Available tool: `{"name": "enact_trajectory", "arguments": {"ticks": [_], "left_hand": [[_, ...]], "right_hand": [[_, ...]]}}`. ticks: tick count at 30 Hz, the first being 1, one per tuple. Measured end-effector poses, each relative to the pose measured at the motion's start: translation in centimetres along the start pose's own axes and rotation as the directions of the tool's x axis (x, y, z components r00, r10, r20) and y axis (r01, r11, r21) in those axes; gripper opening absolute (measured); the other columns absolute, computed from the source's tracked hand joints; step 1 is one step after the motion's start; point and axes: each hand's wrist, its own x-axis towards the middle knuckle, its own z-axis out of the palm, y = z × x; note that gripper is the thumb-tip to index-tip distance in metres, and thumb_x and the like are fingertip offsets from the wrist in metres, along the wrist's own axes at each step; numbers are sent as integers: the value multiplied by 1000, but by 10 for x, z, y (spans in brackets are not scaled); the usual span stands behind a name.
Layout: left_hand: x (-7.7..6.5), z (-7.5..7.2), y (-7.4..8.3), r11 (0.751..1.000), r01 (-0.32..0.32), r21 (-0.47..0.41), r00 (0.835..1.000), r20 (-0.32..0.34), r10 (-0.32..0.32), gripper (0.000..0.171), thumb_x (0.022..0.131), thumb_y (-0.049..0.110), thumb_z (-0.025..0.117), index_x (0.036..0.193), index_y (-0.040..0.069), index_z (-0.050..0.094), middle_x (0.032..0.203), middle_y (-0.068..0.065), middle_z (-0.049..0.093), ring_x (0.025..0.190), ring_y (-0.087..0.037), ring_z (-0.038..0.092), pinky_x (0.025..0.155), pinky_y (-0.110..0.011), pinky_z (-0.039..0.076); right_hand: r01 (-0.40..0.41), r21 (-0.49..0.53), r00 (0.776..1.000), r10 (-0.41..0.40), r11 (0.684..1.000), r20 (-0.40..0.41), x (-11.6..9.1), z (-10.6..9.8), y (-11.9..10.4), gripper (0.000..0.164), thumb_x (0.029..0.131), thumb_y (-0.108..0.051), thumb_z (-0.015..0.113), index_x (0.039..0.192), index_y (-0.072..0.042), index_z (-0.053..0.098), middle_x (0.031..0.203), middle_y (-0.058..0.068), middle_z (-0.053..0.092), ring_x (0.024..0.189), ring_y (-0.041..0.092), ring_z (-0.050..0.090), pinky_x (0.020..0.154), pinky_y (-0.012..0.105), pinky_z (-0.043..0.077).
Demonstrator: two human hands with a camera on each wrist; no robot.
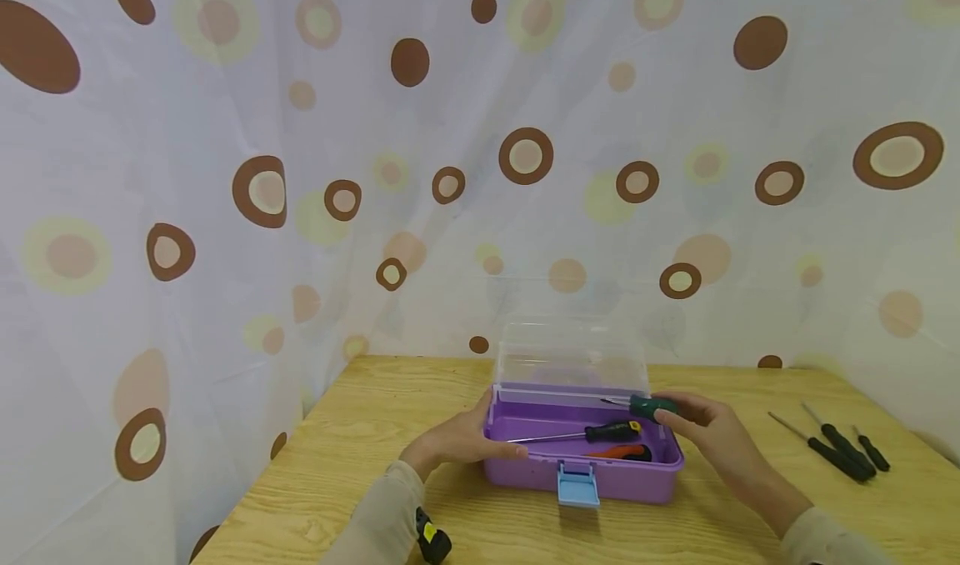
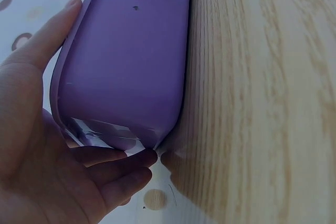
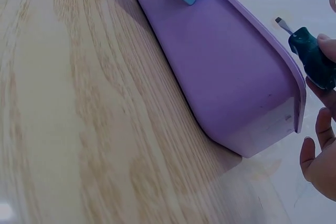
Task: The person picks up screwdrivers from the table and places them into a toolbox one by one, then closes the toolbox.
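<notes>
A purple plastic toolbox (image 1: pixel 517 475) stands on the table with its clear lid (image 1: pixel 573 352) raised at the back. At the left end my left hand (image 1: pixel 461 442) holds the box, thumb along the front rim and fingers against the side wall (image 2: pixel 121 142). Over the box's right end, my right hand (image 1: pixel 708 432) pinches a green-handled flathead screwdriver (image 3: pixel 312 59), its tip pointing left. Inside lie a black-handled screwdriver (image 1: pixel 611 432) and a tool with an orange-red and black handle (image 1: pixel 626 452), its shaft hidden by the front wall.
A light blue latch (image 1: pixel 577 488) hangs down at the box's front. Three dark-handled screwdrivers (image 1: pixel 847 448) lie on the table at right. Near the left forearm is a black-and-yellow handle (image 1: pixel 432 540), partly hidden. A dotted curtain (image 1: pixel 450 240) hangs behind the table.
</notes>
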Motion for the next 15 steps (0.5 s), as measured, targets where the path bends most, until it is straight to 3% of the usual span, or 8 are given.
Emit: {"name": "enact_trajectory", "arguments": {"ticks": [6,15], "left_hand": [[1,0,0,1000,-16,10,1000,3,16,126,83,58,80,167,13,-2,163,-17,34,144,-36,39,116,-57,30],[0,0,1,1000,-13,15,1000,2,13,126,83,58,80,167,13,-2,163,-18,35,144,-36,40,116,-57,31]], "right_hand": [[-26,-24,999,26,999,-19,2,7,-2,46,103,-23,69,140,2,61,118,0,70,101,11,62,83,28,54],[-61,-69,998,59,996,-32,2,15,-8,50,102,-27,70,143,0,60,127,8,67,106,12,59,86,29,52]]}}
